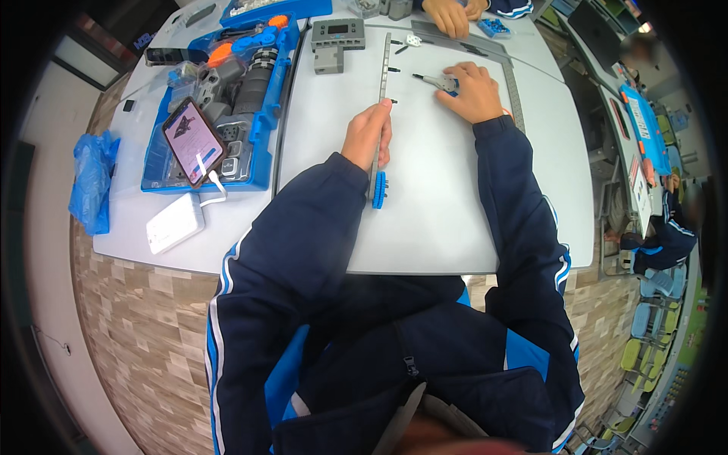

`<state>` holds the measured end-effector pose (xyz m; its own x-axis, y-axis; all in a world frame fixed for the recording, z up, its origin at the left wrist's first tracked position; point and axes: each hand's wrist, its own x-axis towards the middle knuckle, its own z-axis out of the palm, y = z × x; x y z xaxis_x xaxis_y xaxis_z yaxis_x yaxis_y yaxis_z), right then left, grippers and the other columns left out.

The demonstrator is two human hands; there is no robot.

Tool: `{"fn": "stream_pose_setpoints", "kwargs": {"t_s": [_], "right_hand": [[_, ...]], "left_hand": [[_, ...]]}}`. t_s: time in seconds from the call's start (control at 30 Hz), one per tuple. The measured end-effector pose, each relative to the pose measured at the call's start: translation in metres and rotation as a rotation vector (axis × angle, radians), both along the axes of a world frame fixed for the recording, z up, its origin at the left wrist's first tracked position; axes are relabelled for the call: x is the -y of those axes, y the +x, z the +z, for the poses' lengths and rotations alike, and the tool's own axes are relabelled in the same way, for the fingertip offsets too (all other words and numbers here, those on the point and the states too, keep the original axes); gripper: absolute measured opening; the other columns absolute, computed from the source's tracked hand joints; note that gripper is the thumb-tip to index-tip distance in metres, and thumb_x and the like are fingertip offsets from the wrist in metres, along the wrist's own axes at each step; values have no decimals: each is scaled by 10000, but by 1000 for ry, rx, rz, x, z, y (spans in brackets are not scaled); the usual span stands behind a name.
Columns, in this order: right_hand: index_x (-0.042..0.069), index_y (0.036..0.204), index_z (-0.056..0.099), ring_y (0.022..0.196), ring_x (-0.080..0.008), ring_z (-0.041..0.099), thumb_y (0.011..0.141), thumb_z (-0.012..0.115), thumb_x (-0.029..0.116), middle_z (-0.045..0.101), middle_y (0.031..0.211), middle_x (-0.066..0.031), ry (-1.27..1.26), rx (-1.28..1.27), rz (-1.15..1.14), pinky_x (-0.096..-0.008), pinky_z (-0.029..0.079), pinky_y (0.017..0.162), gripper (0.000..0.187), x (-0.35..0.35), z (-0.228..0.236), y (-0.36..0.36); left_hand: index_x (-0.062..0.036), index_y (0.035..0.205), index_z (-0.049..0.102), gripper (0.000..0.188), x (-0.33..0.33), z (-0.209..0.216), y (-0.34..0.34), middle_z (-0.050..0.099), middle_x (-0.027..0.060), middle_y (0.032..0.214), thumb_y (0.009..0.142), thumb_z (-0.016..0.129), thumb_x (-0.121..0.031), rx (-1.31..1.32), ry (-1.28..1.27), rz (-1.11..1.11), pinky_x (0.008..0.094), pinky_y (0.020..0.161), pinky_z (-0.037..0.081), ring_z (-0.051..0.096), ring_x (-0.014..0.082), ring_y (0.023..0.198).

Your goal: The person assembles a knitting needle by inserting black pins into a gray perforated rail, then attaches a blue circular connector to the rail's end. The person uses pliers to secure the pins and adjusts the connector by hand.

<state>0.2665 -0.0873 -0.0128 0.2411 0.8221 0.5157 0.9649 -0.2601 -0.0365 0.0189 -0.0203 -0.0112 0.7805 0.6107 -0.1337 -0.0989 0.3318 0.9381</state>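
My left hand (369, 135) is closed around a long grey beam (385, 64), which stretches away from me over the white table (432, 220). Several black pins stick out of the beam's right side, and a blue gear (378, 189) sits at its near end. To the right, my right hand (476, 92) rests low over the table. Its thumb and fingers close on a small grey piece with a black tip (438, 82) pointing left; the fingers partly cover this piece. A white connector piece (412, 40) and a loose black pin lie beyond the beam's far end.
On the left stands a blue parts box (265, 144) with a phone (194, 142) propped on it, cabled to a white power bank (175, 223). A grey controller block (338, 34) sits at the back. Grey beams (513, 87) lie right. Another person's hands (453, 15) are across the table.
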Motion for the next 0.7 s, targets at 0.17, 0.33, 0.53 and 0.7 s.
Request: {"fn": "stream_pose_setpoints", "kwargs": {"t_s": [0.17,0.33,0.53,0.7], "right_hand": [[119,1020,698,1022,-261,583,831,692,251,647,1021,-60,72,-146,295,-389,486,837,230,-31,-4,-9],[51,932,649,789,-256,645,883,650,139,679,889,-86,110,-271,275,-324,512,703,102,-45,-5,-18],[38,934,632,784,-233,665,901,641,153,697,939,-102,160,-633,227,-334,517,646,120,-46,-2,-21],[90,1003,681,820,-260,640,875,669,206,687,907,-64,223,-333,191,-375,504,718,174,-47,-8,-7]], "left_hand": [[-91,742,415,455,3,2,0,386,11,530,996,460,-465,-2,2,8,266,353,335,360,114,369],[-80,726,423,468,2,3,0,397,17,522,997,463,-459,2,5,8,274,355,347,389,128,352],[-77,726,422,474,0,-1,0,407,20,533,999,457,-462,-13,19,-5,275,359,342,411,137,362],[-78,731,419,481,0,1,0,400,19,530,999,448,-475,-13,14,-3,272,362,341,405,135,359]]}}
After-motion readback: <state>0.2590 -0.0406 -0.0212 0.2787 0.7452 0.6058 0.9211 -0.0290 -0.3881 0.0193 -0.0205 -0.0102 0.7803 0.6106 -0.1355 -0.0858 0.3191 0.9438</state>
